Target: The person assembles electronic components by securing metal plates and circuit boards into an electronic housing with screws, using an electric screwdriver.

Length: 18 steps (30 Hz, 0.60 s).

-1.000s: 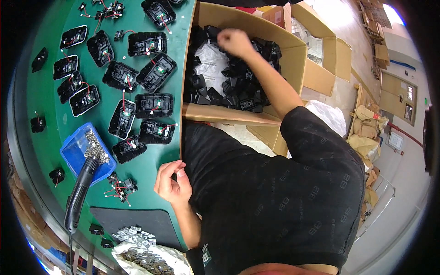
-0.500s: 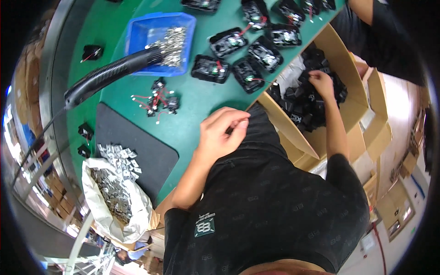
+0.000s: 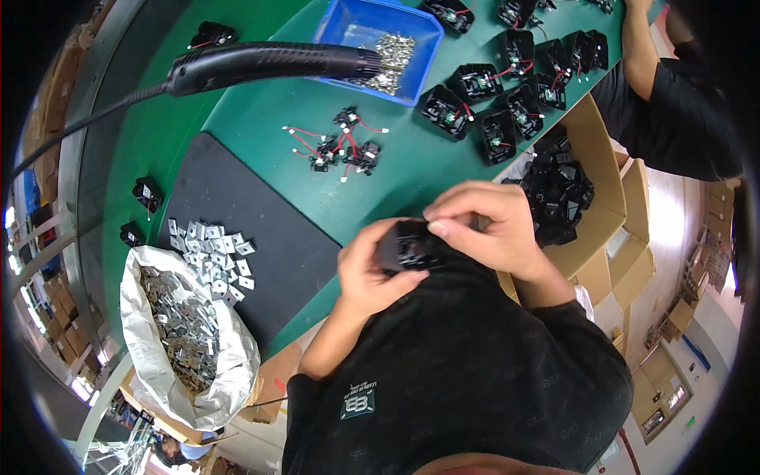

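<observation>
My left hand (image 3: 362, 271) is wrapped around a black plastic housing (image 3: 413, 247), holding it in front of my chest near the table's edge. Its open inner side faces up, showing small moulded details too blurred to make out. My right hand (image 3: 495, 226) is closed in a pinch at the housing's upper right rim, thumb and forefinger touching it. Whether a small part is between those fingertips is hidden. Beyond my hands, a small group of black parts with red wires (image 3: 344, 146) lies on the green table (image 3: 277, 103).
A black power screwdriver (image 3: 269, 67) reaches over a blue bin (image 3: 328, 39) of small metal parts. Left are a black mat (image 3: 273, 229) with metal plates (image 3: 218, 257) and a white sack (image 3: 237, 348). Wired housings (image 3: 479, 81), a carton (image 3: 602, 174) of black housings and another person's arm (image 3: 640, 55) are right.
My right hand has come out of the carton to meet my left. The left, empty before, now grips a black housing. The whole view has shifted.
</observation>
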Motion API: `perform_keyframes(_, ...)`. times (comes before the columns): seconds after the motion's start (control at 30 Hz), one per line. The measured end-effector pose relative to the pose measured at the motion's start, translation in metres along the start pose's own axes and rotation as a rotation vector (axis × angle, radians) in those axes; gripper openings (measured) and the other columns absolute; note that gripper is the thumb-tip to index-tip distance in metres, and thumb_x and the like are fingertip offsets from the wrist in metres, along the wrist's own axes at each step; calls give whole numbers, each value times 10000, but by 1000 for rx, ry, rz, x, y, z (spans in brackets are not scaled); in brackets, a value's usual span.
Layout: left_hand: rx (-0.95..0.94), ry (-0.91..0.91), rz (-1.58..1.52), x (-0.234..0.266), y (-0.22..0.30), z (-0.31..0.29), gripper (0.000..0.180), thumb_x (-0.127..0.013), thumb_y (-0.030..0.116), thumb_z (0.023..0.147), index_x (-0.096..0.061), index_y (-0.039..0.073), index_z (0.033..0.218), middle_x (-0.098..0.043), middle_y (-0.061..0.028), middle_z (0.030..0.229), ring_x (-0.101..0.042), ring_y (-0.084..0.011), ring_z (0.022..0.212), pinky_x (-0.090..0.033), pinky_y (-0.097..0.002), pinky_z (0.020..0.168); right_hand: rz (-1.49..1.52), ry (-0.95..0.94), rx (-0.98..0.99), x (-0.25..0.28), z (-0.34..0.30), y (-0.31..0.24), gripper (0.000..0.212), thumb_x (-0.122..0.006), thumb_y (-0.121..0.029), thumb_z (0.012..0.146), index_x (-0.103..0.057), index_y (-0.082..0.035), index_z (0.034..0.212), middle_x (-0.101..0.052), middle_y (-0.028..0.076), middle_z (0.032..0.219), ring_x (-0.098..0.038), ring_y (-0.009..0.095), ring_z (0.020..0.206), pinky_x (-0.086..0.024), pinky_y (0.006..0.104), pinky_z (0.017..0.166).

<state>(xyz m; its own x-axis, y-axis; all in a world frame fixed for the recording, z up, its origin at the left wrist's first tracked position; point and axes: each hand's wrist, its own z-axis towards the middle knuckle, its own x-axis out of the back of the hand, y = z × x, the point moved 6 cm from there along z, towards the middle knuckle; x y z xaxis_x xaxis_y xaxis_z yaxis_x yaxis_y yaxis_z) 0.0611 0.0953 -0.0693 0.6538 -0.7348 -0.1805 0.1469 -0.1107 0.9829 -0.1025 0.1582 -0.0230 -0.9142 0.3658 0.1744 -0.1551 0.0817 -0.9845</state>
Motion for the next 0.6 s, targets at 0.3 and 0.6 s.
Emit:
perform_keyframes(0.3, 43, 314, -60, 80, -2, -38, 551, -825, 157, 707, -523, -56, 1115, -664, -106, 998, -620, -113, 846, -509, -274, 796, -1019, 76, 230, -53, 89, -23, 145, -646, -154, 844, -659, -96, 977, -678, 95, 772, -653, 276, 624, -518, 348, 519)
perform_keyframes(0.6, -306, 6, 672, 72, 68, 18, 501, -830, 185, 609, -619, 7, 1028, -598, -135, 1173, -573, -330, 1065, -473, -400, 885, -1186, 32, 28, -67, 106, 5, 153, -617, -237, 851, -676, -107, 906, -660, 128, 703, -650, 318, 620, -526, 421, 550)
